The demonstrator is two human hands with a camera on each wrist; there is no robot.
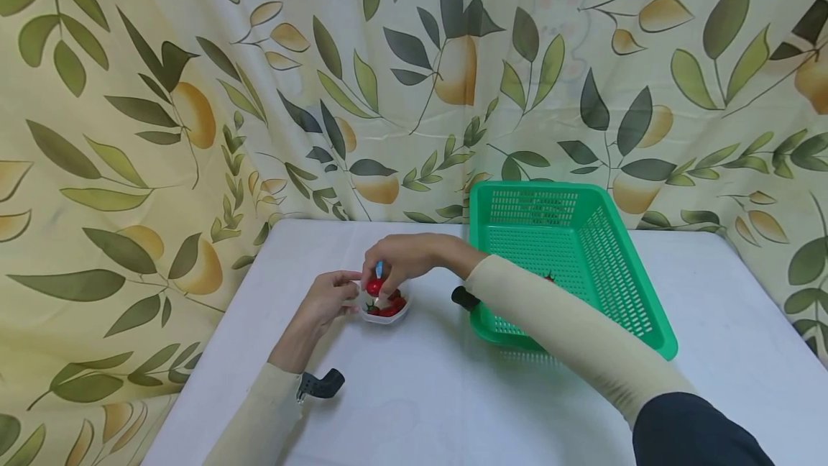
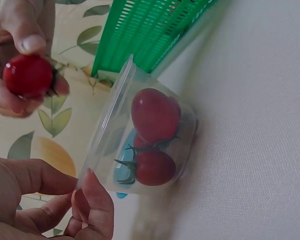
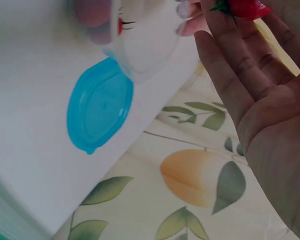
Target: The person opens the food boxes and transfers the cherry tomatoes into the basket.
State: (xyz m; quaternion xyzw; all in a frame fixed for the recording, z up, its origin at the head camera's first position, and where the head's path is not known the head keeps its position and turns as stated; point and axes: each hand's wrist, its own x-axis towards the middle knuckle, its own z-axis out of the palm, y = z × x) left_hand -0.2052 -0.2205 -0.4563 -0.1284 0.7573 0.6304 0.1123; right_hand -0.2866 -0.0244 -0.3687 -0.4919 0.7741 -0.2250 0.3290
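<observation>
My left hand (image 1: 321, 305) pinches the rim of a small clear plastic container (image 1: 385, 320) between thumb and fingertips. Several red cherry tomatoes (image 2: 155, 116) with green stems lie inside it, seen through its wall in the left wrist view. Over the container, my right hand (image 1: 412, 257) holds another cherry tomato (image 2: 28, 76) between thumb and fingers, apart from the ones below. In the right wrist view that tomato (image 3: 246, 8) is cut off by the top edge. A blue lid (image 3: 100, 106) lies flat on the table beyond the container, mostly hidden in the head view.
A green perforated basket (image 1: 637, 265) stands on the right of the white-covered table (image 1: 414, 408), under my right forearm. A bit of tomato (image 1: 549, 277) shows in it above the sleeve. Behind the table hangs a leaf-patterned curtain (image 1: 414, 121).
</observation>
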